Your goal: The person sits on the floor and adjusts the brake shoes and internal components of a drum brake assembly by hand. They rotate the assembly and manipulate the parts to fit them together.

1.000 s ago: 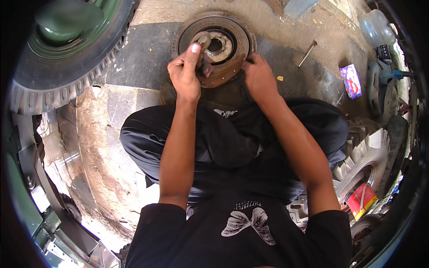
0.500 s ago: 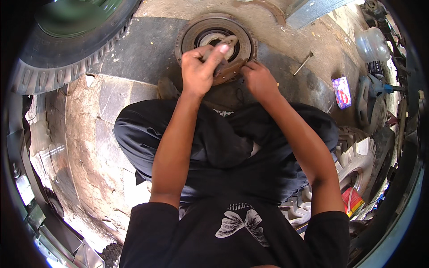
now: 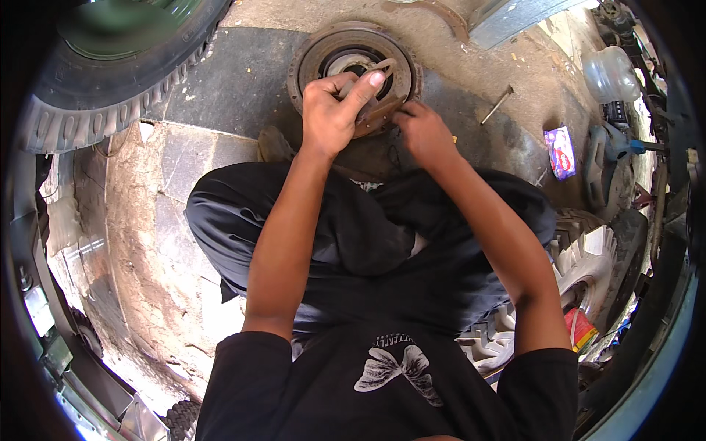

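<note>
A round rusty metal plate, with concentric rings and a centre hole, lies on the floor before my crossed legs. My left hand is over its left part, closed on a curved metal piece, thumb uppermost; the piece's lower portion is hidden by the fingers. At the plate's lower right edge is my right hand, fingers curled; whatever they grip is hidden.
A large tyre fills the upper left. Rightward are a loose bolt, a purple packet, a plastic jug, a blue tool and another tyre. A metal post stands behind.
My left hand has moved right and slightly down with the metal piece, mostly in the first half second. My right hand has shifted slightly up. The whole view has shifted a little.
</note>
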`<action>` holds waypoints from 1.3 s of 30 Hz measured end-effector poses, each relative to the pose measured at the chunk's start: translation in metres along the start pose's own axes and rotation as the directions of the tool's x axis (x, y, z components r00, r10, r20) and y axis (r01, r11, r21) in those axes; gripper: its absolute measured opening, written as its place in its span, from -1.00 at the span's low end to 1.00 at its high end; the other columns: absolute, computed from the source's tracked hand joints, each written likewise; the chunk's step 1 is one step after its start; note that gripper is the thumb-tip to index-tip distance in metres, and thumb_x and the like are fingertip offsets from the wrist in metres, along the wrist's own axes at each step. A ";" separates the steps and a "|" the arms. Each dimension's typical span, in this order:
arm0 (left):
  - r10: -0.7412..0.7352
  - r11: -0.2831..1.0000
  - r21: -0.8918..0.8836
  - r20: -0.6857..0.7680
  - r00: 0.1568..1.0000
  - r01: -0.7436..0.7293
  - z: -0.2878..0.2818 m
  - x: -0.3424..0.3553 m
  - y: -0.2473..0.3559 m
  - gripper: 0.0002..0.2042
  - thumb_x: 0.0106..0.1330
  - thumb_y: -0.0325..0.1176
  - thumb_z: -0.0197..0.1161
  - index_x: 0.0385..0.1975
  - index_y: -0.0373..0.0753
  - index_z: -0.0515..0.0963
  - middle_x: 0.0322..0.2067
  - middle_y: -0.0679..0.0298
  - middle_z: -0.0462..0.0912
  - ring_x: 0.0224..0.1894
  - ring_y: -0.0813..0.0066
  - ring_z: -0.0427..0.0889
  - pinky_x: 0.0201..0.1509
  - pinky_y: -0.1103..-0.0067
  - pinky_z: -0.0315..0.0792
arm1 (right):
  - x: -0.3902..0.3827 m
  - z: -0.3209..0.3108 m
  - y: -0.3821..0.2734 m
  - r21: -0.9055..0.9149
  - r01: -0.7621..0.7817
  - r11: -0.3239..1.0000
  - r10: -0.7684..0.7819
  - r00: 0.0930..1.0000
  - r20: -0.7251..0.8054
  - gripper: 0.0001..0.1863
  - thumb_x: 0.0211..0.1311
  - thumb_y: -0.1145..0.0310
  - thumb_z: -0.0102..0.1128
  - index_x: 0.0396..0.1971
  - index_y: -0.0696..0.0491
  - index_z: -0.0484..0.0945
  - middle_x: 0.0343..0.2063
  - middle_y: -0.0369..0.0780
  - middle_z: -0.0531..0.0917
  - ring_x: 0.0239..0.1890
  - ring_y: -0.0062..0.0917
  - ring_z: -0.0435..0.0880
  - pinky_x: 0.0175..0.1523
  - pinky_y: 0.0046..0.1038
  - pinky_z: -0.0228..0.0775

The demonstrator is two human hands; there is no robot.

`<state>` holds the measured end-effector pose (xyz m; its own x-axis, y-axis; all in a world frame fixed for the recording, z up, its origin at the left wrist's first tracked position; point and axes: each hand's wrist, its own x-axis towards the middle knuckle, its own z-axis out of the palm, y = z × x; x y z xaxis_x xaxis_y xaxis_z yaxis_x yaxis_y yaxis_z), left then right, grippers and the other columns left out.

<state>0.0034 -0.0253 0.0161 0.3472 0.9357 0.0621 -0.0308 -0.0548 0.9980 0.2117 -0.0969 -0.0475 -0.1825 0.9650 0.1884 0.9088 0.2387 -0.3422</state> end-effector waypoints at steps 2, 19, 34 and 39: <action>-0.002 1.000 -0.018 -0.009 1.000 0.001 0.002 0.000 0.003 -0.52 0.47 -0.06 0.38 -0.54 -0.41 0.67 -0.65 0.28 0.59 -0.60 0.60 0.50 -0.48 0.57 0.33 | 0.001 -0.002 -0.001 -0.010 -0.021 1.000 0.021 1.000 0.005 -0.73 0.23 0.48 0.10 -0.17 0.17 0.73 -0.04 -0.05 0.67 0.11 -0.11 0.64 0.21 -0.17 0.55; 0.028 0.999 -0.015 -0.012 1.000 -0.028 0.008 -0.003 0.003 -0.47 0.36 0.00 0.48 -0.62 -0.40 0.65 -0.75 0.33 0.50 -0.60 0.67 0.39 -0.51 0.54 0.30 | 0.001 0.003 0.002 0.000 -0.027 1.000 0.027 1.000 0.012 -0.72 0.25 0.48 0.11 -0.13 0.15 0.74 -0.04 -0.08 0.68 0.10 -0.11 0.64 0.22 -0.18 0.55; 0.019 0.997 0.068 0.035 0.999 -0.021 0.004 0.002 0.004 -0.45 0.37 0.04 0.46 -0.62 -0.40 0.65 -0.72 0.36 0.51 -0.57 0.69 0.40 -0.49 0.55 0.31 | 0.002 0.012 -0.004 -0.068 0.053 0.996 -0.053 0.999 0.015 -0.75 0.23 0.48 0.13 -0.18 0.12 0.73 -0.09 -0.10 0.68 0.11 -0.13 0.64 0.21 -0.18 0.55; -0.003 1.000 -0.006 0.024 1.000 0.003 0.007 0.001 0.008 -0.45 0.36 0.06 0.46 -0.61 -0.40 0.67 -0.72 0.36 0.53 -0.57 0.68 0.42 -0.47 0.55 0.33 | 0.002 0.009 -0.007 -0.080 0.026 0.996 -0.026 1.000 -0.008 -0.68 0.19 0.53 0.12 -0.10 0.15 0.74 -0.06 -0.13 0.72 0.09 -0.15 0.66 0.22 -0.21 0.55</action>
<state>0.0099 -0.0269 0.0242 0.3694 0.9274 0.0592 -0.0350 -0.0498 0.9981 0.2019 -0.0957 -0.0536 -0.2032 0.9574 0.2051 0.9310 0.2538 -0.2624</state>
